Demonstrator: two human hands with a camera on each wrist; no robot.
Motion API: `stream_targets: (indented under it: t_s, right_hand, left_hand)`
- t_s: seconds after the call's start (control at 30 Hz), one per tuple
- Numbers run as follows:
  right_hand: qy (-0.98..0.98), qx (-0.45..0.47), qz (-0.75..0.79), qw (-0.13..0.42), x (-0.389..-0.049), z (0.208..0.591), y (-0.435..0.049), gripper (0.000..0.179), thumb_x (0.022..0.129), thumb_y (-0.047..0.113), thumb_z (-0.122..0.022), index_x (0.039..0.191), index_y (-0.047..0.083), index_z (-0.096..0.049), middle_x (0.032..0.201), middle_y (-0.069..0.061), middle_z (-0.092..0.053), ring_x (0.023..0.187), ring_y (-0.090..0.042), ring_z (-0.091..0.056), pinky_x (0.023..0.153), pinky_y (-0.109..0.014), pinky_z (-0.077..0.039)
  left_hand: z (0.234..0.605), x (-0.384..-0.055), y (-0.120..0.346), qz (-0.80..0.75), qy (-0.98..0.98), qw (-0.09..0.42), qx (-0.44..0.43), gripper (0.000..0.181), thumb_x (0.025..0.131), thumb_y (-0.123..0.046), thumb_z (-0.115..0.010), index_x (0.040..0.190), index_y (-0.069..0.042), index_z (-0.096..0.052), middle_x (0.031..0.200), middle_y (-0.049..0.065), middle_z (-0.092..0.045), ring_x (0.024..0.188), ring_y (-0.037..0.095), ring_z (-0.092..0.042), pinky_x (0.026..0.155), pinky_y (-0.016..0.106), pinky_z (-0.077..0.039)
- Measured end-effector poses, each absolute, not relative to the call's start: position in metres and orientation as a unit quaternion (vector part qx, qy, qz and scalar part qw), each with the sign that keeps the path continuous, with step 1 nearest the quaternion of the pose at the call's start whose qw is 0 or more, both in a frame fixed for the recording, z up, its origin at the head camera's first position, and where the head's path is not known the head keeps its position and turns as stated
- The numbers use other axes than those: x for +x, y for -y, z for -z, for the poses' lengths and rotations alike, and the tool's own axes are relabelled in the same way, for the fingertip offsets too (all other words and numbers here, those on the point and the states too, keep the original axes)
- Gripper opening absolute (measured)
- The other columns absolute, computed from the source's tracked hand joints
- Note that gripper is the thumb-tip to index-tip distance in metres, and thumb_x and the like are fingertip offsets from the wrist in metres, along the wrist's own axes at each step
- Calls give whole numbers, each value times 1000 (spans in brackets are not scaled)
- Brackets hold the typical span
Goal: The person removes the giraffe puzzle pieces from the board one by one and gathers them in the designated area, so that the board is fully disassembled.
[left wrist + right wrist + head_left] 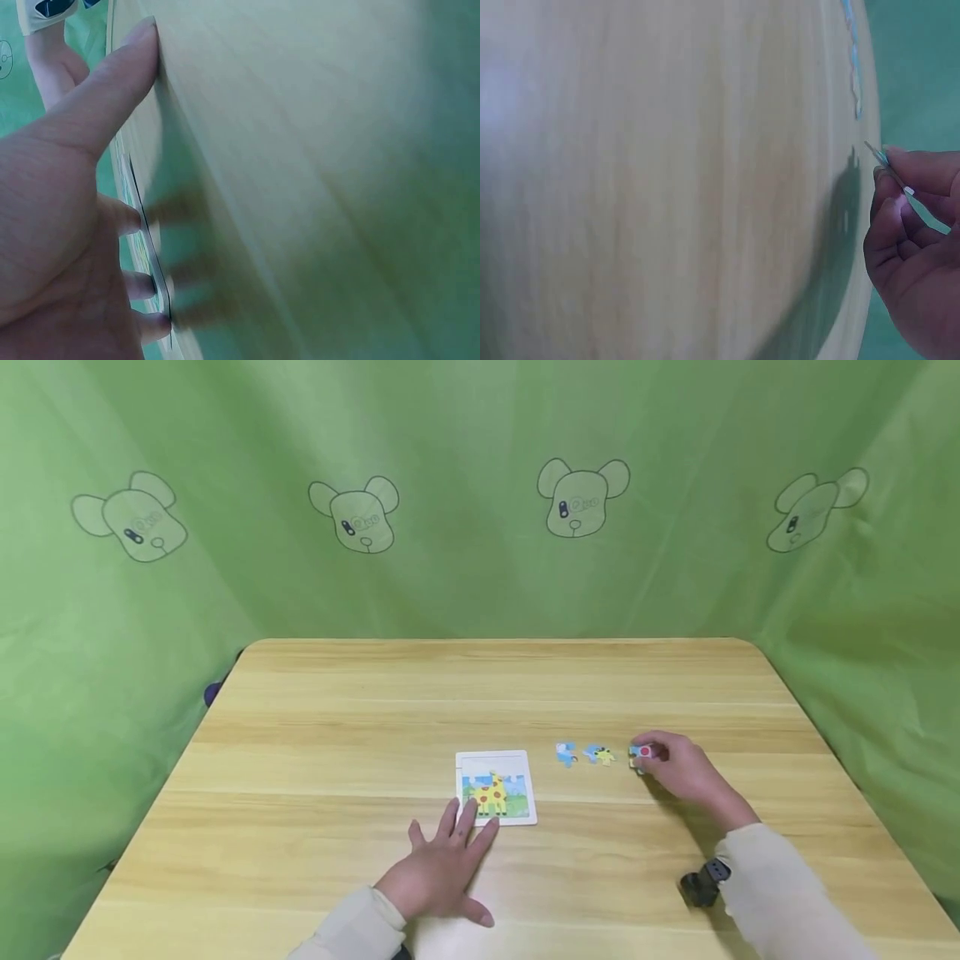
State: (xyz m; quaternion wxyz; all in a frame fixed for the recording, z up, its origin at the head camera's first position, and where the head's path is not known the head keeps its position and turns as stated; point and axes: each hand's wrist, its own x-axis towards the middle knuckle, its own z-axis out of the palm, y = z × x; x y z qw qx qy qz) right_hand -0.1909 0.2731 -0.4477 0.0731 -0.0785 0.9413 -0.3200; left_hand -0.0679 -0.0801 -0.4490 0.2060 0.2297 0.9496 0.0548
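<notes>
Green cloth (465, 593) hangs round the table (337, 693) in my head view, printed with outlined animal faces. On the far left, a dark purple thing (213, 694) shows just past the table's edge.

Moving right along the wood, I come to the left hand (438, 872), which comes out of a pale sleeve (352, 927). Its fingers are spread wide and curl round nothing; from my left wrist view, three fingertips rest at the near edge of the board, while the thumb points away from it.

That board (532, 793) lies flat under those fingertips, white-rimmed, with a yellow giraffe (491, 795) spotted in red across its lower part and a pale area above.

Right of the board, and apart from it, I see a blue piece (566, 753) on the wood, then a blue-and-yellow bit (599, 754); I can't tell whether that is one piece or two joined.

Farther right, the right hand (682, 768) pinches a red-dotted piece (642, 752) between thumb and fingers, the gap closed to its thin edge. Whether it touches the wood I can't tell. Below that wrist sits a black device (701, 885).
</notes>
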Motion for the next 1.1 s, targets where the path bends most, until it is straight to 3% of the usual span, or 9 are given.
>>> stream_targets:
  t_s: [0.17,0.7,1.1]
  right_hand:
    - [-943,-70,315,76,-194,453,-275,38,88,14,-63,120,-5,-56,97,-16,-63,86,-24,-58,70,-30,-46]
    - [-957,-65,279,47,-202,463,-272,38,87,22,-66,111,-7,-59,93,-16,-64,84,-25,-58,71,-38,-48]
    - [-959,-62,275,39,-201,458,-266,38,92,23,-59,115,-8,-58,97,-18,-63,91,-32,-58,80,-48,-48]
  left_hand:
    - [449,-68,80,-59,-949,209,227,116,60,-75,-61,153,-27,-11,159,13,-4,144,38,-4,96,77,-20]
    - [448,-67,79,-59,-950,203,230,116,60,-74,-62,153,-26,-12,158,13,-5,144,38,-5,96,76,-21]
    - [448,-68,80,-54,-950,205,230,116,60,-75,-61,153,-27,-11,159,12,-4,144,38,-4,96,76,-21]
